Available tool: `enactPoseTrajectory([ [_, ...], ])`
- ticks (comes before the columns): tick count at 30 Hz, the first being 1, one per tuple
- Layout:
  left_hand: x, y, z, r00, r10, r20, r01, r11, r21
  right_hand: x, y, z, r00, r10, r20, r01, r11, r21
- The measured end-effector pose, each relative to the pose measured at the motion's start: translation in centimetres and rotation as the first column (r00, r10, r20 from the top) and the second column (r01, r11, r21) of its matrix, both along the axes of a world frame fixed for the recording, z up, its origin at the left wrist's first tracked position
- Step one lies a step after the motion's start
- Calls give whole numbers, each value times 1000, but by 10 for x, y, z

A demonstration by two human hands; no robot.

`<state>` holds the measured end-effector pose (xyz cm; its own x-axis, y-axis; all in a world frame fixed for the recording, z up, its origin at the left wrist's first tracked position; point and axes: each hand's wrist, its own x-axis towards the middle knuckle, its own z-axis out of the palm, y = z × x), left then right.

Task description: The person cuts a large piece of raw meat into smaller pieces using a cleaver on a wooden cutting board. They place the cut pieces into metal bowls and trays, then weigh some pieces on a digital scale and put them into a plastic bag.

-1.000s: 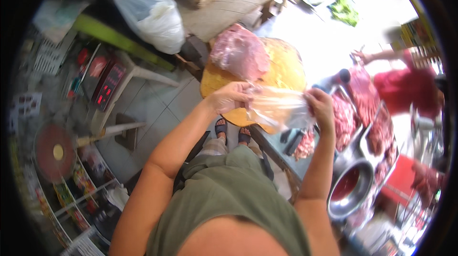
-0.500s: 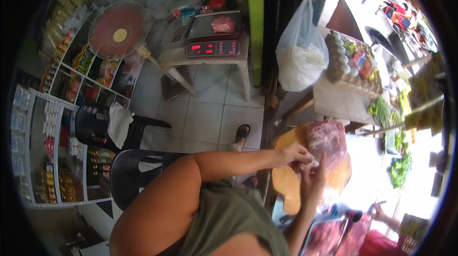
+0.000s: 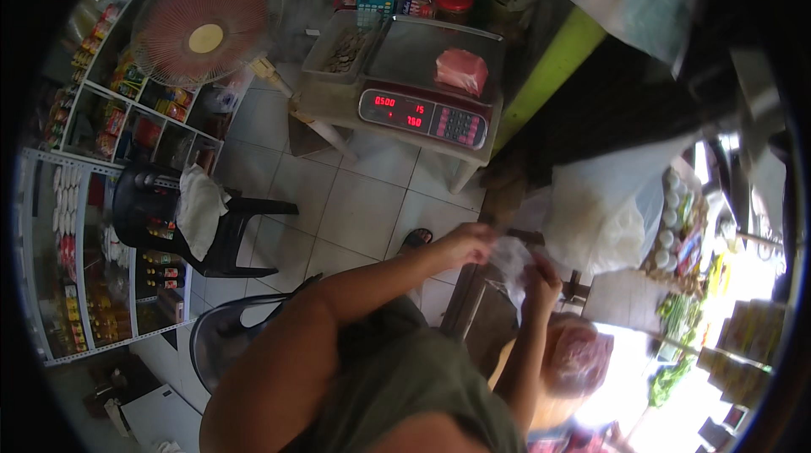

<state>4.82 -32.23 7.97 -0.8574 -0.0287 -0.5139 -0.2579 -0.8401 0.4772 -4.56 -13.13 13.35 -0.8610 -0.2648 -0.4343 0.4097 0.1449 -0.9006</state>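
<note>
Our left hand (image 3: pixel 470 244) and right hand (image 3: pixel 541 277) pinch a thin clear plastic bag (image 3: pixel 513 257) between them, above the dark surface (image 3: pixel 477 318). We judge the flimsy film could tear or slip if tugged unevenly.

A meat slab (image 3: pixel 461 70) lies on a digital scale (image 3: pixel 427 81).

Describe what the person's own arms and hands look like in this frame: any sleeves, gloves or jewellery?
Both forearms are bare, with no sleeves reaching them. The left hand and right hand wear no gloves. No watch or ring is discernible. An olive-green top covers the torso.
</note>
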Motion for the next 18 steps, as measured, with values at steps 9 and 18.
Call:
enactPoseTrajectory([
  [9,33,-156,-56,909,69,411,81,939,-335,-64,-169,-1,543,838,-57,-648,462,605],
  [18,52,-214,-13,974,212,-79,-197,966,169,-143,-382,42,-69,805,-590,-237,561,793],
])
